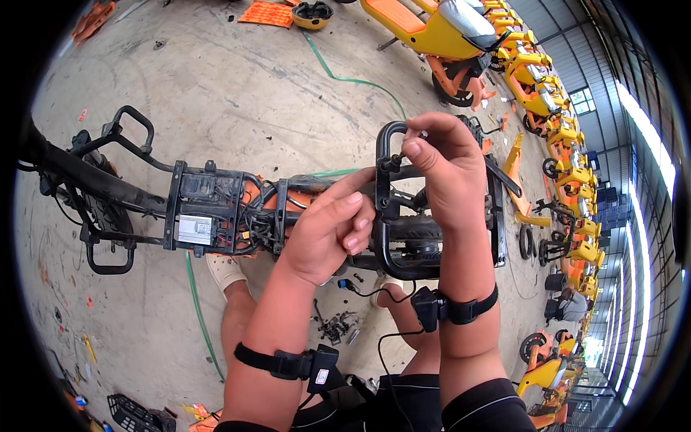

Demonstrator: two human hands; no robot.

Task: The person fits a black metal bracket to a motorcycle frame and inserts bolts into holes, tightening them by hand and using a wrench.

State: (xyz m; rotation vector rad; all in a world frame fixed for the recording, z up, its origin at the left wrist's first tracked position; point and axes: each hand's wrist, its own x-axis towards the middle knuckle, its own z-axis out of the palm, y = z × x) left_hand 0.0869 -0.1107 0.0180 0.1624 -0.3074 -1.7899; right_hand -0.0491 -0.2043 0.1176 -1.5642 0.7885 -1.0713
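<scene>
A stripped black scooter frame stretches left to right in front of me, with a looped black tube rack at its right end. My right hand is above the rack's far corner, thumb and fingers pinching a small silvery metal piece, too small to name surely. Just under those fingertips, a dark bolt sits on the rack tube. My left hand is beside the rack's left side. Its index finger reaches to the tube while the other fingers curl loosely, with nothing visible in them.
Loose bolts and small parts lie on the floor between my feet. A blue-ended cable hangs near my right leg. Green hose crosses the floor. Yellow scooters line the right side, where a person sits. A yellow helmet lies far off.
</scene>
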